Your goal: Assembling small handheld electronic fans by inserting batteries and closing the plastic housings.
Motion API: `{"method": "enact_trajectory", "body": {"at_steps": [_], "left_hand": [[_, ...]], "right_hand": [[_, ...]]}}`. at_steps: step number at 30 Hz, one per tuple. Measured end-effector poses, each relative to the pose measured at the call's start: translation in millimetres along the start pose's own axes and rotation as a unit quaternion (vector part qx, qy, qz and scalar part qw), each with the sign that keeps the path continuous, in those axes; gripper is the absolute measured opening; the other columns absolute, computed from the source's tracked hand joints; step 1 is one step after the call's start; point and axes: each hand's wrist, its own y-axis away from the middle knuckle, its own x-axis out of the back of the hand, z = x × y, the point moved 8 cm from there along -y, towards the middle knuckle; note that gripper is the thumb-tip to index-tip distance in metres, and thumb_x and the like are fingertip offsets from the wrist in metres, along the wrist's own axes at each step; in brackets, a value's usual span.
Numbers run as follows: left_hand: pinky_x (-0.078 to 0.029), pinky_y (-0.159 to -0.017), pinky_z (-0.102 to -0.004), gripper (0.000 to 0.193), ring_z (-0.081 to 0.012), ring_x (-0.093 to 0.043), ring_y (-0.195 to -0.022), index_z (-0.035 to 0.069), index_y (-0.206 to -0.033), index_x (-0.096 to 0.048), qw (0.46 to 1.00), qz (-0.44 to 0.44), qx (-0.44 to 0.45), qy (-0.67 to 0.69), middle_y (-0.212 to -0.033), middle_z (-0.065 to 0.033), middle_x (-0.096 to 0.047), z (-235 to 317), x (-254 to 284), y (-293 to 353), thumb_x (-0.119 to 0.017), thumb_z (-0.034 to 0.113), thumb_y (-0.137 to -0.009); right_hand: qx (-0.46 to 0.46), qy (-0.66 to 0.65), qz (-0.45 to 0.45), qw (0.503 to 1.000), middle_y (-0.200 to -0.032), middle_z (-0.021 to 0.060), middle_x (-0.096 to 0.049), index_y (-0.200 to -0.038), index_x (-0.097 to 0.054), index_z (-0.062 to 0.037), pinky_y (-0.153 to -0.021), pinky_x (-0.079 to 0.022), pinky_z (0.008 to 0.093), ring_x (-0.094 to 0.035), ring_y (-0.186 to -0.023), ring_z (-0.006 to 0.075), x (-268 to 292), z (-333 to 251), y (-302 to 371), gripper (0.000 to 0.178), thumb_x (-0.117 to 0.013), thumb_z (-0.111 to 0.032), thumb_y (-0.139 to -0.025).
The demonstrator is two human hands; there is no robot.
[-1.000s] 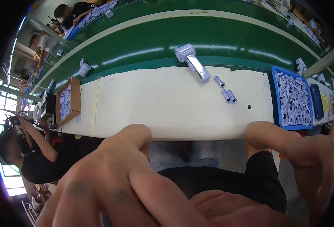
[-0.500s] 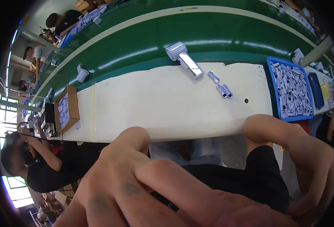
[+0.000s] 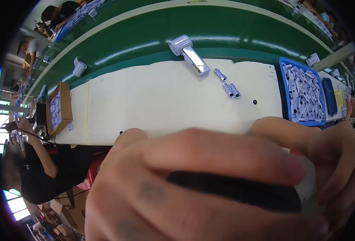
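Very close to the camera, my left hand (image 3: 157, 201) fills the lower middle, back of the hand toward me. Its fingers stretch to the right, with a gap below the uppermost one; nothing shows in them. My right hand (image 3: 342, 160) is at the right rim, fingers bent downward and partly cut off, with no held thing visible. Beyond the hands, on a white table cover (image 3: 145, 100), lies a lavender device (image 3: 195, 62) with a round, drum-like head and a shiny handle. Beside it are three small lavender parts (image 3: 228, 90) with dark ends.
A blue tray (image 3: 288, 108) heaped with small lavender parts stands at the right. At the left is a cardboard box (image 3: 65, 108) of similar pieces. A green bench surface (image 3: 133, 44) runs behind. A person in black (image 3: 45, 176) works at the left; others sit farther back.
My left hand has risen and moved right, its fingers now stretched across the near table edge. My right hand has shifted slightly up. The whole view has tilted a little.
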Motion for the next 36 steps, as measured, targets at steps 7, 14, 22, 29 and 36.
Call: {"method": "enact_trajectory", "body": {"at_steps": [7, 14, 22, 29, 36], "left_hand": [[-0.048, -0.081, -0.0343, 0.021, -0.0164, -0.065, -0.083, 0.014, -0.099, -0.065, 0.991, -0.084, 0.025, -0.099, -0.090, 0.0006, -0.068, -9.4, -7.2, -7.1, -0.059, 0.033, -0.091], [-0.047, -0.080, -0.0323, 0.029, -0.0117, -0.065, -0.079, 0.020, -0.093, -0.069, 0.981, -0.138, -0.089, -0.102, -0.087, 0.0054, -0.069, 12.6, 1.9, 11.0, -0.056, 0.045, -0.091], [-0.049, -0.077, -0.0270, 0.022, -0.0095, -0.066, -0.076, 0.019, -0.088, -0.071, 0.973, -0.166, -0.084, -0.137, -0.081, 0.0045, -0.069, 38.7, 12.1, 13.7, -0.058, 0.037, -0.092], [-0.050, -0.082, -0.0250, 0.018, -0.0112, -0.067, -0.076, 0.013, -0.085, -0.072, 0.958, -0.195, -0.201, -0.069, -0.080, 0.0022, -0.070, 53.6, 2.9, 20.8, -0.055, 0.017, -0.089], [-0.051, -0.084, -0.0258, 0.020, -0.0117, -0.067, -0.076, 0.011, -0.086, -0.072, 0.952, -0.236, -0.192, -0.037, -0.081, 0.0004, -0.070, 55.3, -2.4, 19.0, -0.052, 0.013, -0.090]], "right_hand": [[0.030, -0.037, -0.042, 0.998, -0.082, 0.0099, -0.067, -0.080, -0.063, 0.0012, -0.079, -0.045, 0.0202, -0.061, -0.079, 0.0183, 55.7, 40.9, 13.9, 0.014, -0.050, -0.002, -0.086], [0.054, -0.057, -0.082, 0.994, -0.087, 0.0095, -0.067, -0.085, -0.063, 0.0027, -0.086, -0.044, 0.0195, -0.061, -0.088, 0.0173, -10.2, 160.0, -61.8, 0.017, -0.047, -0.002, -0.089], [0.089, -0.082, -0.120, 0.985, -0.092, 0.0090, -0.068, -0.091, -0.062, 0.0044, -0.093, -0.042, 0.0187, -0.061, -0.097, 0.0161, -13.9, 171.3, -62.1, 0.020, -0.044, -0.002, -0.092], [0.123, -0.092, -0.118, 0.981, -0.096, 0.0086, -0.068, -0.095, -0.062, 0.0059, -0.099, -0.041, 0.0180, -0.061, -0.105, 0.0150, -11.8, 165.7, -47.8, 0.023, -0.040, -0.002, -0.095], [0.248, 0.112, -0.045, 0.961, -0.102, 0.0053, -0.069, -0.098, -0.065, 0.0013, -0.096, -0.046, 0.0177, -0.062, -0.104, 0.0087, -26.8, 164.9, -45.5, 0.023, -0.043, -0.003, -0.094]]}}
